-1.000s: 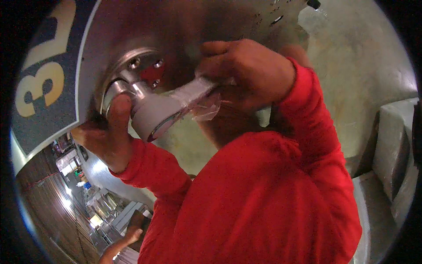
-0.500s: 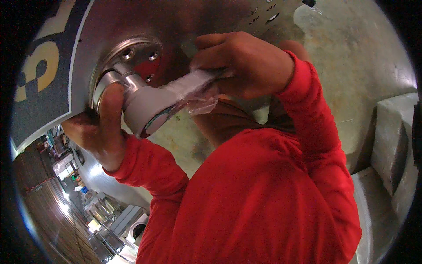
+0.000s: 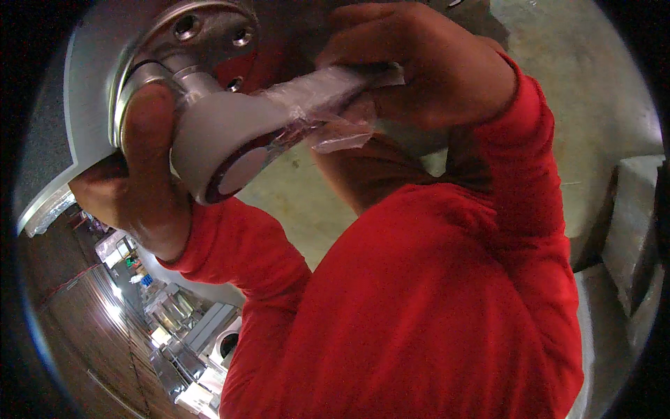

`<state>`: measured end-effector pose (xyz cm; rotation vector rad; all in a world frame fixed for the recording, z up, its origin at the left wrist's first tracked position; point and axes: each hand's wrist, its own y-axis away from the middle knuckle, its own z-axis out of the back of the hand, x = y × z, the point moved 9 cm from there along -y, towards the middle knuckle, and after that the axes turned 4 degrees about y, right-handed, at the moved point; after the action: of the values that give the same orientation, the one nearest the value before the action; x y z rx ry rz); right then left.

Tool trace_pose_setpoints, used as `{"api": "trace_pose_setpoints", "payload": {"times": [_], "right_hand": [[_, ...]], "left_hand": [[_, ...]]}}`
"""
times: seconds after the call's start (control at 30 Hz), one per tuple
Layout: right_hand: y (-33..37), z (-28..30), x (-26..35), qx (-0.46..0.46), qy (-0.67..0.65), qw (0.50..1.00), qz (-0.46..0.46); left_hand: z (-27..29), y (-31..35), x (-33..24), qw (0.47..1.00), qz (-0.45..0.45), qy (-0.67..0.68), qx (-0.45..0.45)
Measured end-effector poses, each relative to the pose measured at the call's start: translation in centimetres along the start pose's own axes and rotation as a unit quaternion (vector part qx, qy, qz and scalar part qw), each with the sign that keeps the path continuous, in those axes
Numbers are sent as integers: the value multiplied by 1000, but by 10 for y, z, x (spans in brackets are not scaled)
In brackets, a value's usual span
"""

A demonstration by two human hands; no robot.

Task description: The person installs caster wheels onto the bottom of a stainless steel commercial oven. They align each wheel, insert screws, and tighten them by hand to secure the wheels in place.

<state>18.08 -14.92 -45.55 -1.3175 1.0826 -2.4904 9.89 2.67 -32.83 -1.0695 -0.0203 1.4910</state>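
A lever handle with a thick grey round hub (image 3: 209, 129) sticks out from a metal fitting on a round steel flange (image 3: 153, 38). Bolt heads show in the flange. Clear plastic film (image 3: 314, 91) wraps the lever's arm, with a loose flap hanging below. My left hand (image 3: 139, 167) grips the metal fitting beside the hub, its thumb in front and its other fingers mostly hidden behind. My right hand (image 3: 433, 66) is closed around the far end of the wrapped arm, its fingertips partly hidden. A short film end pokes out by its fingers.
The flange sits on a large dark metal panel (image 3: 91, 49) with a pale edge. Beneath lies a concrete floor (image 3: 572, 77). Plastic-wrapped blocks (image 3: 628, 237) stand at the right. Shelving and metal equipment (image 3: 188, 321) appear at the lower left.
The view has come closer to the handle, which now looks larger and further left. My right hand appears higher and further right, still on the wrapped arm. The left grip stays the same.
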Motion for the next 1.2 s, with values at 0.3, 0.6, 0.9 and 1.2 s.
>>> {"api": "trace_pose_setpoints", "payload": {"times": [0.3,0.6,0.9,1.2], "right_hand": [[-6,0,-1,-4,13,1000,5],[-15,6,12,-18,4,1000,22],[144,0,-111,-400,-290,806,-327],[384,-168,-342,-211,265,646,-684]], "left_hand": [[7,-5,9,1000,12,-20,0],[16,-5,10,999,39,-38,3],[22,5,32,998,48,-43,-20],[24,26,42,996,29,-54,-61]]}}
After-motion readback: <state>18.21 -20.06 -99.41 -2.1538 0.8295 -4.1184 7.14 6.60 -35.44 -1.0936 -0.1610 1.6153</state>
